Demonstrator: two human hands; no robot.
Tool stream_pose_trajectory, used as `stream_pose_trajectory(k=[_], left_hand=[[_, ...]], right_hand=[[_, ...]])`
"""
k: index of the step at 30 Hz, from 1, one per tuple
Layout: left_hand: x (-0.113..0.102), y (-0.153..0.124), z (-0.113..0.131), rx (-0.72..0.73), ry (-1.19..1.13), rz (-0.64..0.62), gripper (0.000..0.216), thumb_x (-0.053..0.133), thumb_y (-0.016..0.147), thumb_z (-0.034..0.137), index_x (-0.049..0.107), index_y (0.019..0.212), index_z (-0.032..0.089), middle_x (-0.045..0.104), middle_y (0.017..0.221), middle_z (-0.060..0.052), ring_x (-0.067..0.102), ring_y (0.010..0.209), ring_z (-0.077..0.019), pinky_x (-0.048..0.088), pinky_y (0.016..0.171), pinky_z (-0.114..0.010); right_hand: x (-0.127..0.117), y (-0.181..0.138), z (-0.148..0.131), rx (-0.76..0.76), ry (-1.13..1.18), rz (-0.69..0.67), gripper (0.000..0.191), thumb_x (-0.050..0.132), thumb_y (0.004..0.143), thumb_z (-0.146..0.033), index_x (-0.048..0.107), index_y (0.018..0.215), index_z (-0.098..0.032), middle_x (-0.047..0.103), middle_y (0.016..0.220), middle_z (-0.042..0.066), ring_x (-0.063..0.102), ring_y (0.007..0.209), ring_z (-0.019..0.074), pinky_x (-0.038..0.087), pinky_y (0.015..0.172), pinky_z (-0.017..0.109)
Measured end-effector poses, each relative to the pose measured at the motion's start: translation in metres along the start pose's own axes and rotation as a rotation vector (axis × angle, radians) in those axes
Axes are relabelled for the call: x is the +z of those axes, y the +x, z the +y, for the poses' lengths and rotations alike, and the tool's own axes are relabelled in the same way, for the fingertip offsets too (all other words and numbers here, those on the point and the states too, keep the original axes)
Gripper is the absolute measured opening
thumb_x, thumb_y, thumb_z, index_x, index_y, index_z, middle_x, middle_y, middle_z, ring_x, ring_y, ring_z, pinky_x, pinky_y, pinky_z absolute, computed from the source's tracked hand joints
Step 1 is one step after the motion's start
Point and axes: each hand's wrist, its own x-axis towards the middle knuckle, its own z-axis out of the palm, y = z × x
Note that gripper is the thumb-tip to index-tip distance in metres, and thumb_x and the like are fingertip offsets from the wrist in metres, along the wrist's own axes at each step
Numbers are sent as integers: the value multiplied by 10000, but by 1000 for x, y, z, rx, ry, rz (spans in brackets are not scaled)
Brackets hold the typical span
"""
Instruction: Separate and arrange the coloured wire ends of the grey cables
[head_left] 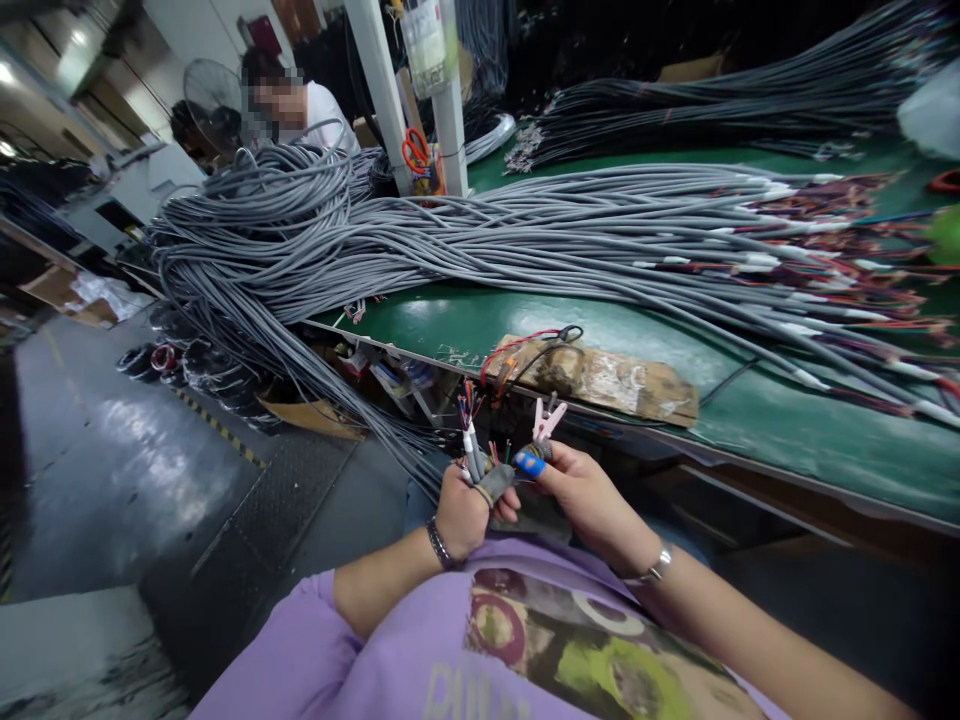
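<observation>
Just off the near edge of the green table [442, 320], got grey cable ends [473, 458] wrapped snugly in the curled fingers of the left hand [461, 510], long axis close to upright, with coloured wires [468, 402] pointing up and away from the body. Also got the right hand [581, 487] just beside, so a bit farther from those ends, with thumb and forefinger close together, but honestly can't tell if pinching anything.

Workbench [450, 318], green top, cable-laden.
Ahead of the fingers [553, 478], at the near edge: wooden board [649, 387], one, scuffed. Farther beyond: grey cables [487, 240], many, laid lengthwise, heaped towards the fingers' left, coloured wire ends [832, 200] to their right. Farthest, ahead and right: dark cables [690, 118], bundled.
</observation>
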Motion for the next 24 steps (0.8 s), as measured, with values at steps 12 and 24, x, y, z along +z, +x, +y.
stream_pose_trajectory(k=[12, 24], left_hand=[[2, 1, 10, -57, -103, 33, 485, 770, 587, 576, 558, 612, 140, 561, 438, 7, 474, 322, -87, 348, 332, -194], [2, 0, 6, 5, 42, -99, 476, 692, 711, 573, 578, 564, 135, 589, 478, -20, 498, 362, -82, 367, 379, -196]], right_hand=[[-22, 6, 5, 68, 179, -33, 297, 784, 673, -423, 619, 694, -177, 558, 647, -10, 477, 576, 111, 447, 589, 268], [-5, 1, -9, 40, 11, -219, 248, 688, 791, -427, 614, 796, -190, 651, 581, 15, 601, 544, 176, 458, 620, 328]])
